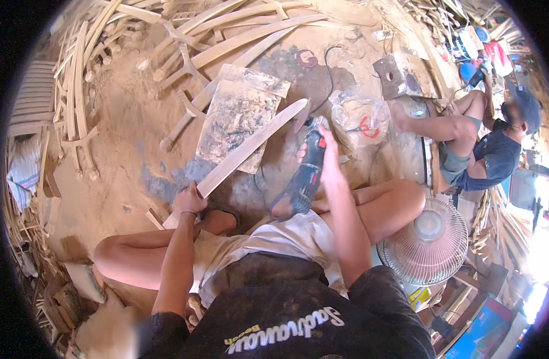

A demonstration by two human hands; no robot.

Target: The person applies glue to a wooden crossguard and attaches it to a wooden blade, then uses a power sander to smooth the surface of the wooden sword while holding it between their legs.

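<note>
The left hand was clenched around the near end of a long, pale wooden slat, which ran up and to the right from the hand, its far tip tapering to a point over a stained board lying on the dirt floor. The right hand gripped a dark power tool (blue and black, with a red patch on its body), fingers wrapped over its upper end; the tool sat just right of the slat, near its middle stretch, and whether it touched the wood could not be told. A black cord trailed away across the floor beyond it.

The person sat on the ground with bare knees spread to either side, in pale shorts and a dark shirt.

A heap of curved wooden pieces lay at the far side, more stacked along the left edge. A clear plastic bag lay on the floor to the right of the tool. A round fan stood at the near right, just beside the person's right knee. Farther right, another person in a dark shirt sat low among more wood, beside a grey block with holes in it.
</note>
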